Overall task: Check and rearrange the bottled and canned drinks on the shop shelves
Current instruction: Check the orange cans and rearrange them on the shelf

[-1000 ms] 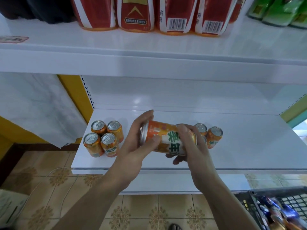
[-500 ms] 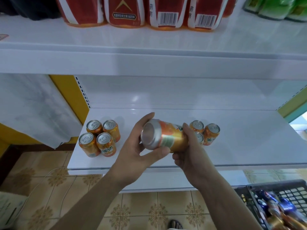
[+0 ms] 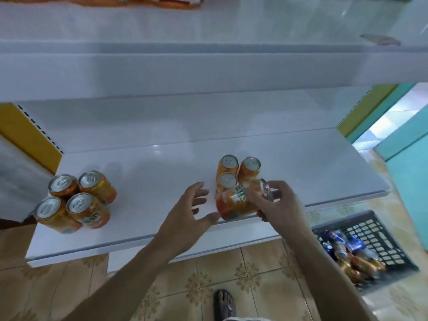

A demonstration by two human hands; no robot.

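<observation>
My right hand (image 3: pixel 281 201) grips an orange drink can (image 3: pixel 234 203), tilted with its silver top to the right, low over the front of the white shelf (image 3: pixel 162 179). It sits right in front of three upright orange cans (image 3: pixel 231 169). My left hand (image 3: pixel 188 210) hovers just left of the held can, fingers spread, holding nothing. A second cluster of several upright orange cans (image 3: pixel 76 201) stands at the shelf's left end.
A black plastic crate (image 3: pixel 375 232) with several cans and bottles sits on the tiled floor at lower right. An upper shelf (image 3: pixel 208 66) overhangs, with red packs at its top edge. My sandalled foot (image 3: pixel 223 304) is below.
My left hand has let go of the can and opened. My right hand has carried the can down and right to the three cans. The view has tilted downward.
</observation>
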